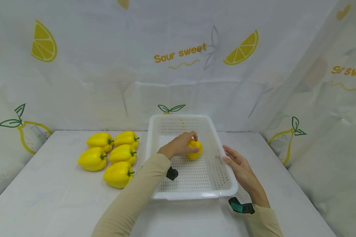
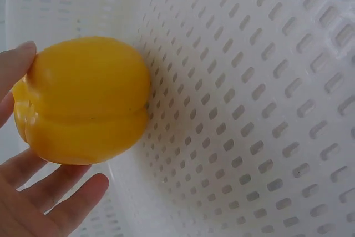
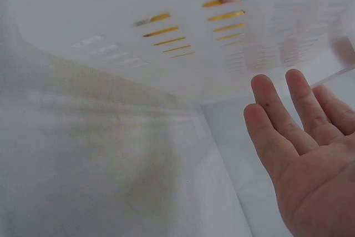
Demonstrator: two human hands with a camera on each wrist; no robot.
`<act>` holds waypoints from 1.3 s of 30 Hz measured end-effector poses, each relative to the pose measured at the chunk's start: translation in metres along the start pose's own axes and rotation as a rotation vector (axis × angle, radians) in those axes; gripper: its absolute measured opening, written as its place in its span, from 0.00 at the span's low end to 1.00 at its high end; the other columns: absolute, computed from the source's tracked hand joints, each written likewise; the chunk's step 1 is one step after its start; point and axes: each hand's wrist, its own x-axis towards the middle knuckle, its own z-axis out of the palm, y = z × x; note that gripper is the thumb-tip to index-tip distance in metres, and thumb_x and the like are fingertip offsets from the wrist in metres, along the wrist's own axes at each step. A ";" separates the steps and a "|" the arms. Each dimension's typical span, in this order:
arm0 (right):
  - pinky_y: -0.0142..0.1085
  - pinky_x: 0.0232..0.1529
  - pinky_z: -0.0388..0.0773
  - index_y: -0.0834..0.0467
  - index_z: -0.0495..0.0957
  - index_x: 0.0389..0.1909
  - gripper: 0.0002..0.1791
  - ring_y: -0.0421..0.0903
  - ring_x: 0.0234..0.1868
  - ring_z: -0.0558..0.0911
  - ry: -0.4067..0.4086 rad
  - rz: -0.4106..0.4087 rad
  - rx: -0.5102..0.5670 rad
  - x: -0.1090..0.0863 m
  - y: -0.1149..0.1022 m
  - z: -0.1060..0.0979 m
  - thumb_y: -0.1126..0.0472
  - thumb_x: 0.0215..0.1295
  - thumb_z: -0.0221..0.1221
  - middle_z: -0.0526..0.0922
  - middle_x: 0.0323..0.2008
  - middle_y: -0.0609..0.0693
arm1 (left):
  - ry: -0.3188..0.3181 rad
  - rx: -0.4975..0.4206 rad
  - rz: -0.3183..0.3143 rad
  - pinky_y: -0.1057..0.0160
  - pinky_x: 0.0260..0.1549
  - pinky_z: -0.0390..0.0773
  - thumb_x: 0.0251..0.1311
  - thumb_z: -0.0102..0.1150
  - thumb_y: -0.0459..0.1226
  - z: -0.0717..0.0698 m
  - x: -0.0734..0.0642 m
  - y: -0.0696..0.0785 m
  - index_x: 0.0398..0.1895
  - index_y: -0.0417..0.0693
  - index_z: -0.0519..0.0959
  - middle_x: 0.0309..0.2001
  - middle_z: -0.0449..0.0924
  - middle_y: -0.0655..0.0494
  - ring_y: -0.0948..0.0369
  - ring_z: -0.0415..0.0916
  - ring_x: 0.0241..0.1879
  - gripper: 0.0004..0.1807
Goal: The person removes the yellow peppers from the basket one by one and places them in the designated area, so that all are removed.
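Inside the white perforated basket (image 1: pixel 192 195), my left hand (image 1: pixel 179 144) grips a yellow bell pepper (image 1: pixel 195 152) close to the basket floor. The left wrist view shows this bell pepper (image 2: pixel 89 101) with the thumb on one side and fingers (image 2: pixel 77 203) on the other. Whether the pepper bears on the basket floor is hard to tell. My right hand (image 1: pixel 241 169) is at the basket's right side, thumb near the rim. In the right wrist view its fingers (image 3: pixel 272 109) are fairly straight beside the outer wall.
Left of the basket, several yellow bell peppers (image 1: pixel 118 174) lie in a cluster on the white-covered table (image 1: pixel 59 200). A lemon-printed cloth (image 1: pixel 106 65) hangs behind the table and along its sides. Black wrist straps (image 1: pixel 241 206) show at the sleeves.
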 end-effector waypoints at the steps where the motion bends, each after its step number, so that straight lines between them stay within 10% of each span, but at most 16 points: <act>1: 0.28 0.51 0.81 0.64 0.45 0.77 0.37 0.31 0.54 0.78 -0.001 -0.001 0.001 0.000 0.000 0.000 0.58 0.77 0.50 0.55 0.74 0.67 | -0.007 -0.006 -0.002 0.61 0.53 0.77 0.65 0.62 0.45 0.000 -0.001 0.001 0.55 0.53 0.69 0.56 0.74 0.50 0.56 0.72 0.48 0.20; 13: 0.29 0.51 0.81 0.63 0.47 0.77 0.36 0.31 0.54 0.79 0.002 -0.001 -0.018 -0.001 0.001 -0.001 0.57 0.77 0.50 0.57 0.74 0.65 | -0.130 -0.046 -0.032 0.58 0.58 0.75 0.60 0.64 0.32 0.001 -0.004 0.001 0.58 0.54 0.73 0.56 0.76 0.52 0.56 0.71 0.50 0.23; 28: 0.31 0.51 0.82 0.63 0.47 0.77 0.36 0.33 0.55 0.79 0.001 -0.006 -0.019 0.000 0.002 -0.002 0.57 0.77 0.50 0.65 0.70 0.53 | -0.138 0.014 -0.046 0.55 0.62 0.73 0.60 0.66 0.33 -0.001 -0.008 0.001 0.68 0.54 0.69 0.63 0.71 0.48 0.54 0.70 0.56 0.32; 39: 0.31 0.51 0.81 0.62 0.47 0.77 0.35 0.33 0.55 0.79 0.000 -0.003 -0.027 -0.001 0.002 -0.002 0.57 0.77 0.50 0.61 0.72 0.60 | -0.101 0.052 -0.066 0.60 0.50 0.77 0.57 0.71 0.39 -0.001 -0.007 0.003 0.51 0.57 0.68 0.52 0.77 0.52 0.57 0.72 0.44 0.24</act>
